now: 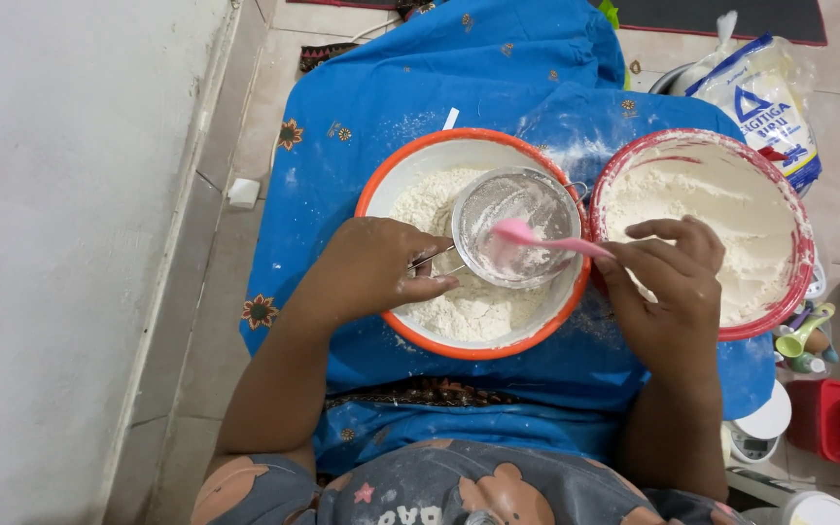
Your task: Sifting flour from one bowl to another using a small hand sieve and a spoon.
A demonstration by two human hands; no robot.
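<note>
My left hand (371, 272) grips the wire handle of a round metal sieve (515, 227) and holds it over an orange-rimmed bowl (378, 182) of sifted flour. My right hand (668, 282) holds a pink spoon (544, 238) whose tip rests inside the sieve on a little flour. Right beside it sits a red-rimmed bowl (797, 292) with more flour, partly under my right hand. Both bowls rest on a blue patterned cloth (391, 97) over my lap, dusted with flour.
A white wall (60, 214) and a tiled floor strip run along the left. At upper right lies a plastic flour bag (765, 102). Coloured measuring spoons (804, 340), a small scale (755, 433) and a red container (823, 418) crowd the right edge.
</note>
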